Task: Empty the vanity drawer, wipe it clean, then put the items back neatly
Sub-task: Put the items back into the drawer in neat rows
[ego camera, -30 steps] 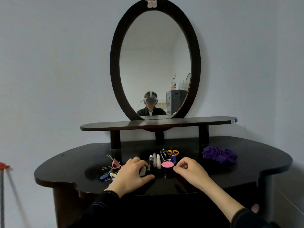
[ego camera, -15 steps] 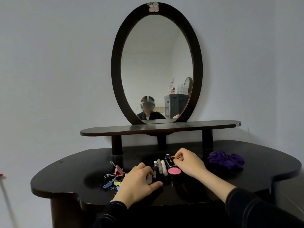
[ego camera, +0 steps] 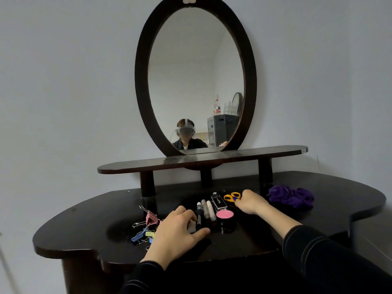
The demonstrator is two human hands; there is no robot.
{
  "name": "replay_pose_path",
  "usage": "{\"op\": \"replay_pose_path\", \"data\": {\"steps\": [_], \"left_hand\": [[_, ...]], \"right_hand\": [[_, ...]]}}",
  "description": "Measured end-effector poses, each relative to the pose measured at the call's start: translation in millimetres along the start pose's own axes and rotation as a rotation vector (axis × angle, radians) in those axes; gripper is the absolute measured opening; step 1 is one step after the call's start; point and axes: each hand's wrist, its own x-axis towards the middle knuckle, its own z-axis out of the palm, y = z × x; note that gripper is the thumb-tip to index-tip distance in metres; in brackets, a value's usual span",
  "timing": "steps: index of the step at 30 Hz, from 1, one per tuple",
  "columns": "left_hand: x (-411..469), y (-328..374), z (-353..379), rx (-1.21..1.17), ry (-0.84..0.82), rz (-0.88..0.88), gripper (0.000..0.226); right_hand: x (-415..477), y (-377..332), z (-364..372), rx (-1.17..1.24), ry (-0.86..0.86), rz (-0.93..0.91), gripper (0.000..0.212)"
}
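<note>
Fingers [ego camera: 244,193] of the right hand [ego camera: 251,202] pinch the orange scissors [ego camera: 230,197] at the counter's [ego camera: 84,225] middle. The left hand [ego camera: 178,232] grips a small pale item [ego camera: 192,227]. Probably the items are going back; next, lift both toward the unseen drawer.

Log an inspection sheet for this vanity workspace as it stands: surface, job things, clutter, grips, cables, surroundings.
Surface: dark glossy vanity top, with items grouped near the front middle.
Job's things: binder clips, pale tubes, black case, pink-lidded jar, orange scissors, purple cloth; drawer not in view.
Clutter: nothing seen.
Grips: left hand curled over a small white item; right hand has its fingers curled against the scissors, pinch unclear.
Cables: thin lead at the headset, seen only in the mirror's reflection.
Surroundings: oval mirror, raised shelf, plain wall.
</note>
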Motion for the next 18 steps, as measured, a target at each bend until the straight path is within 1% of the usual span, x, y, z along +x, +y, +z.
{"op": "replay_pose_path", "data": {"steps": [1,3,5,6,8,10,12,14,16,18], "left_hand": [[-1.4,0.6,-0.9,-0.008,0.01,-0.002,0.051],[-3.6,2.1,-3.6,-0.018,0.031,-0.002,0.048],[-5.4,5.2,-7.2,-0.015,0.047,-0.005,0.045],[-6.0,7.0,-8.5,-0.017,0.058,-0.007,0.045],[-7.4,10.5,-10.2,-0.035,0.091,-0.008,0.041],[-8.4,14.0,-11.6,-0.066,0.133,0.007,0.036],[-5.6,19.6,-13.7,-0.086,0.146,0.02,0.027],[7.0,30.4,-15.0,-0.098,0.146,-0.003,0.016],[32.6,43.5,-16.7,-0.114,0.111,-0.075,0.015],[63.3,56.1,-14.0,-0.13,-0.022,-0.157,0.019]], "right_hand": [[-1.5,4.3,-2.7,0.107,0.009,0.01,0.025],[-9.0,13.1,-8.1,0.413,0.05,0.042,0.032],[-21.8,24.4,-12.2,0.688,0.101,0.064,0.033],[-29.9,29.5,-14.9,0.767,0.101,0.059,0.03],[-47.5,36.4,-21.1,0.83,0.055,0.009,0.019],[-62.1,40.9,-26.2,0.833,0.021,-0.041,0.01],[-69.7,43.3,-28.3,0.848,0.034,-0.054,0.011],[-69.1,46.5,-28.6,0.938,0.066,-0.059,0.013],[-64.6,50.1,-27.9,1.036,0.098,-0.039,0.015],[-63.0,53.0,-26.3,1.095,0.128,-0.02,0.014]]}}
